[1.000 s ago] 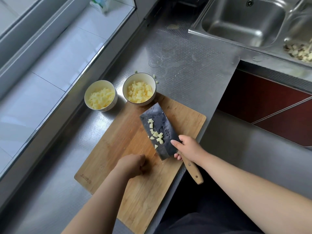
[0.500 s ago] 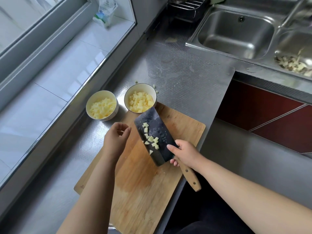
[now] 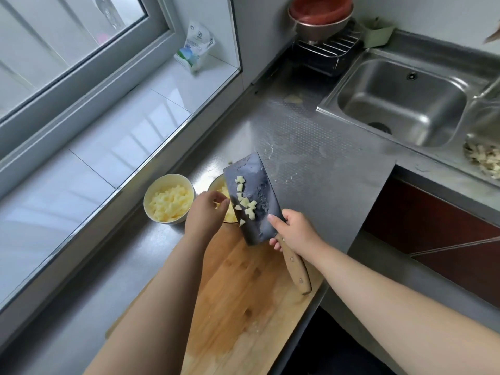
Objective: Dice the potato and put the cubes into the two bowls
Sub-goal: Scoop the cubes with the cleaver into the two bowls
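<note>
My right hand (image 3: 295,231) grips the wooden handle of a dark cleaver (image 3: 253,201) held flat above the right bowl (image 3: 216,185). Several potato cubes (image 3: 244,203) lie on the blade. My left hand (image 3: 207,212) hovers beside the blade's left edge, over that bowl, fingers loosely curved toward the cubes. Most of the right bowl is hidden behind hand and blade; yellow cubes show inside it. The left bowl (image 3: 169,198) stands next to it, full of cubes. The wooden cutting board (image 3: 243,293) lies under my forearms.
The steel counter (image 3: 311,147) stretches to a double sink (image 3: 400,101), whose right basin (image 3: 484,158) holds potato scraps. A dish rack (image 3: 324,52) with red and metal bowls sits at the back. A white bag (image 3: 194,47) stands on the tiled window sill.
The cleaver with the cubes rose from the board and travelled to above the right bowl. My left hand left the board and came up beside the blade. The camera tilted up.
</note>
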`<state>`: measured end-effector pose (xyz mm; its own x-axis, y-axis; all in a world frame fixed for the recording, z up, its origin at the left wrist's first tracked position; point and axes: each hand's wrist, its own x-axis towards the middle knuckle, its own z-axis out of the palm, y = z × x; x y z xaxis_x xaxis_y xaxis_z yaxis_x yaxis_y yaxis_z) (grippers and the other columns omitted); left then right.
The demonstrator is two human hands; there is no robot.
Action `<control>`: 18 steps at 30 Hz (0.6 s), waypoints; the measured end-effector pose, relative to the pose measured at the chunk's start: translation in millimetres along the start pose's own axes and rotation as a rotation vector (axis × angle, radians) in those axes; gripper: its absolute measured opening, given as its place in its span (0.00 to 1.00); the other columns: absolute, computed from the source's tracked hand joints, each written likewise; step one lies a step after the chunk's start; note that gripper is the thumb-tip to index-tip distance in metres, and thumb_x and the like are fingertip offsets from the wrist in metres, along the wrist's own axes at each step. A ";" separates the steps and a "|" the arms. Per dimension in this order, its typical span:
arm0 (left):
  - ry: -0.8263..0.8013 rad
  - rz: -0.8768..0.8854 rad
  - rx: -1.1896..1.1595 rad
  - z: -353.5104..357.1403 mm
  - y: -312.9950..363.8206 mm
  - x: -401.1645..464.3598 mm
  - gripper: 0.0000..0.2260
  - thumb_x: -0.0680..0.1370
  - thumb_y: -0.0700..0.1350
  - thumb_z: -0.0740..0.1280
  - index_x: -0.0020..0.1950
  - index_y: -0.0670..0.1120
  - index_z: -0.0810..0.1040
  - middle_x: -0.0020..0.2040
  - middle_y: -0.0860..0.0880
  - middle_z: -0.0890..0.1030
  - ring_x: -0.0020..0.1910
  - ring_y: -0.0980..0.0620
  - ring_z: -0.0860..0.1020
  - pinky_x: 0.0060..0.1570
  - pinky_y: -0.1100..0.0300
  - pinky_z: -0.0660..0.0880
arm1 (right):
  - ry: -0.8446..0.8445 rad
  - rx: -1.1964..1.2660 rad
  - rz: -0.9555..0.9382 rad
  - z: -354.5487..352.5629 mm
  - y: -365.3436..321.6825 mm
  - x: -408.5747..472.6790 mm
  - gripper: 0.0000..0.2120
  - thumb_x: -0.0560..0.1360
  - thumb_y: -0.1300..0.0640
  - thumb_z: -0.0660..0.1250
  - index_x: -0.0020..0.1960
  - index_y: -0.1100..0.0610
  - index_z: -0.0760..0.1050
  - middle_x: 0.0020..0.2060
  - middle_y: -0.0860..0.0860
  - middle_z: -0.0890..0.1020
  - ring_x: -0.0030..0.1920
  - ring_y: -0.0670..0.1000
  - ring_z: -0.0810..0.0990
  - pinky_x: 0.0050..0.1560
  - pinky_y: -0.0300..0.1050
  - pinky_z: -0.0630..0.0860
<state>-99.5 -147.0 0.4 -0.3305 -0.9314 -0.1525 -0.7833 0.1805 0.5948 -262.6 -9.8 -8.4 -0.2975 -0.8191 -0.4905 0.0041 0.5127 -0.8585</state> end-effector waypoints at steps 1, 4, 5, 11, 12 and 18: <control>0.026 0.016 0.023 2.0 3.6 9.1 0.07 0.78 0.51 0.66 0.46 0.49 0.78 0.47 0.51 0.78 0.48 0.50 0.77 0.45 0.55 0.73 | -0.006 -0.013 0.008 -3.2 -4.3 7.3 0.14 0.80 0.51 0.64 0.41 0.57 0.67 0.29 0.55 0.78 0.30 0.54 0.81 0.33 0.49 0.77; 0.143 0.155 -0.015 8.7 21.6 30.4 0.09 0.79 0.52 0.64 0.51 0.48 0.78 0.53 0.51 0.76 0.56 0.51 0.73 0.51 0.59 0.68 | -0.028 -0.058 0.012 -10.7 -13.2 23.9 0.13 0.80 0.51 0.63 0.41 0.58 0.67 0.29 0.55 0.77 0.30 0.55 0.82 0.33 0.49 0.77; 0.143 0.212 -0.026 11.9 29.8 37.1 0.09 0.78 0.52 0.65 0.53 0.48 0.78 0.54 0.51 0.76 0.57 0.52 0.72 0.53 0.60 0.66 | -0.032 -0.067 0.015 -13.2 -17.2 28.5 0.14 0.80 0.52 0.63 0.40 0.57 0.66 0.29 0.54 0.76 0.30 0.54 0.81 0.31 0.47 0.76; 0.112 0.291 0.063 37.2 42.9 50.0 0.11 0.74 0.52 0.67 0.52 0.47 0.75 0.53 0.49 0.73 0.54 0.47 0.69 0.51 0.55 0.69 | -0.036 -0.110 -0.007 -16.0 -28.4 46.6 0.16 0.80 0.55 0.63 0.35 0.54 0.65 0.25 0.49 0.72 0.30 0.56 0.81 0.27 0.42 0.72; 0.131 0.274 0.073 39.6 41.9 47.8 0.10 0.74 0.50 0.67 0.51 0.46 0.75 0.53 0.49 0.73 0.53 0.47 0.68 0.49 0.55 0.69 | -0.032 -0.122 -0.016 -16.1 -28.7 48.8 0.16 0.80 0.54 0.63 0.35 0.55 0.65 0.25 0.49 0.72 0.30 0.56 0.81 0.27 0.42 0.72; 0.162 0.335 0.212 44.9 27.4 35.2 0.07 0.72 0.45 0.63 0.47 0.44 0.73 0.49 0.46 0.73 0.47 0.44 0.70 0.44 0.55 0.68 | -0.002 -0.114 -0.053 -16.2 -34.1 58.8 0.17 0.80 0.55 0.64 0.34 0.55 0.64 0.21 0.46 0.71 0.31 0.60 0.82 0.27 0.43 0.73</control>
<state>-156.2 -160.6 -24.1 -0.5111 -0.8450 0.1573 -0.7434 0.5264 0.4127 -295.8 -71.3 -5.6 -0.2929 -0.8463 -0.4449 -0.1203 0.4942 -0.8610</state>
